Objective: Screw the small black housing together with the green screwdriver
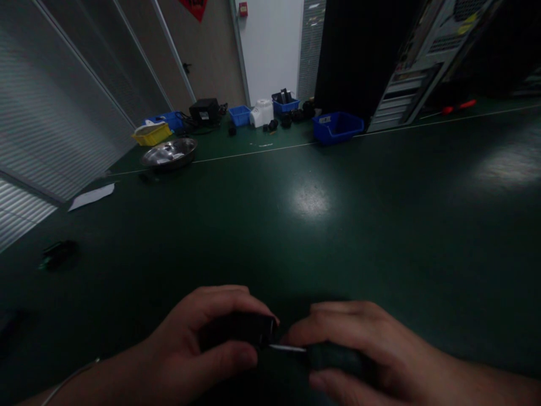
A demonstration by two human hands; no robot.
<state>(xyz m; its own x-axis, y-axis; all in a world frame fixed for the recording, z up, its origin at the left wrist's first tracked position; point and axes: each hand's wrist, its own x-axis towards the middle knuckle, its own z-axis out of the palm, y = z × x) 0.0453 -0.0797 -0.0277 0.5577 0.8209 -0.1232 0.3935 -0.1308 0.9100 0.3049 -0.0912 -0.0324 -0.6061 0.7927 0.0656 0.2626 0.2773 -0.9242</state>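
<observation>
My left hand [211,338] is closed around a small black box-like part [239,329], its open end turned to the right. My right hand [363,344] grips a screwdriver [333,358] by its dark handle. The thin metal shaft points left, and its tip meets the right end of the black part. Whether the tip sits inside the part or only against it I cannot tell. Both hands are low in the view, above the green table [253,237]. Dim light hides the detail of the part.
At the back stand a metal bowl [169,153], a yellow bin [152,134], a black power box [205,111], a white device [262,113] and a blue bin [337,127]. A red-handled tool [459,107] lies back right. On the left are paper [92,196] and a dark object [59,254].
</observation>
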